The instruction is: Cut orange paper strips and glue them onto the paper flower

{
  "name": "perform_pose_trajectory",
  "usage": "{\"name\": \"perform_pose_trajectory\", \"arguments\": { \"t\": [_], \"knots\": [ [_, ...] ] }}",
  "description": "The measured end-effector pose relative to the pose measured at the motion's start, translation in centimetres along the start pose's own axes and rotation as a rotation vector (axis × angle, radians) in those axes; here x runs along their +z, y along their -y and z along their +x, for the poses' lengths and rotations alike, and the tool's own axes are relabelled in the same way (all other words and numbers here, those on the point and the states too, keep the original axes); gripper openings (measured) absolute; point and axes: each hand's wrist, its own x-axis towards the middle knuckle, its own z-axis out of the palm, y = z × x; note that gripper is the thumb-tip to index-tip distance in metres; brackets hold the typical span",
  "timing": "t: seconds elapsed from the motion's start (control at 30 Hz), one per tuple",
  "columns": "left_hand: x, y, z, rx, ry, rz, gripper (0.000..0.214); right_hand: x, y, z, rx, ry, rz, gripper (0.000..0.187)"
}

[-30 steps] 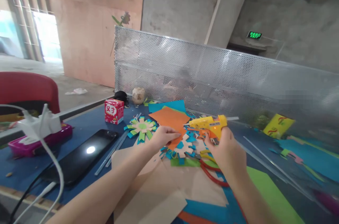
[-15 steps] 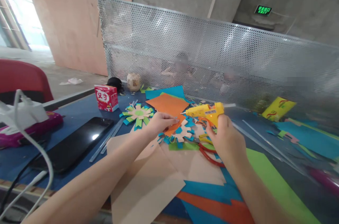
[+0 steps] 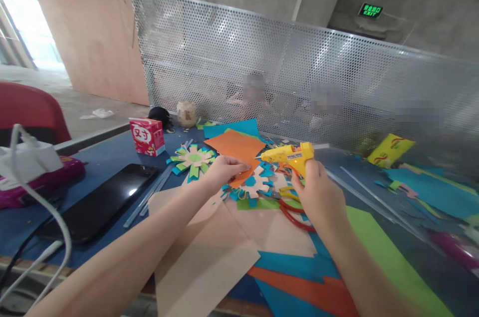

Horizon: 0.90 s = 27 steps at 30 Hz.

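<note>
My right hand grips a yellow glue gun, its nozzle pointing left toward my left hand. My left hand is closed in a pinch on the lower edge of an orange felt sheet, fingertips close to the nozzle. Just below the gun lies a half-made felt flower in beige and blue pieces. A finished green, blue and beige felt flower lies left of my left hand. Red-handled scissors rest under my right wrist.
A black phone, clear glue sticks, a red carton and a white charger with cable lie left. Beige, blue, orange and green sheets cover the near table. A perforated metal screen closes the back.
The view has dropped and shifted a little. Both hands have stayed close together, the glue gun's nozzle drawing slightly nearer my left fingertips on the orange sheet.
</note>
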Motion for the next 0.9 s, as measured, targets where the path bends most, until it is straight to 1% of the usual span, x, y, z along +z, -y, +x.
{"name": "perform_pose_trajectory", "arguments": {
  "t": [0.13, 0.37, 0.53, 0.73, 0.9],
  "knots": [
    [-0.13, -0.08, 0.02, 0.022, -0.009, -0.004, 0.021, 0.02, -0.23, -0.14, 0.016, 0.026, 0.021, 0.014],
    [-0.44, -0.03, 0.2, 0.011, -0.077, -0.039, 0.026, -0.06, -0.51, -0.12, 0.034, 0.04, 0.027, 0.015],
    [-0.33, -0.08, 0.16, 0.004, -0.068, -0.054, 0.024, -0.19, -0.62, -0.29, 0.025, 0.024, 0.03, 0.015],
    [-0.02, -0.18, 0.03, -0.016, -0.068, -0.012, 0.022, -0.23, -0.18, -0.24, -0.014, 0.012, 0.047, 0.013],
    [0.12, -0.2, -0.17, 0.001, -0.004, 0.024, 0.02, -0.26, 0.24, 0.02, -0.017, 0.035, 0.041, 0.012]
  ]
}}
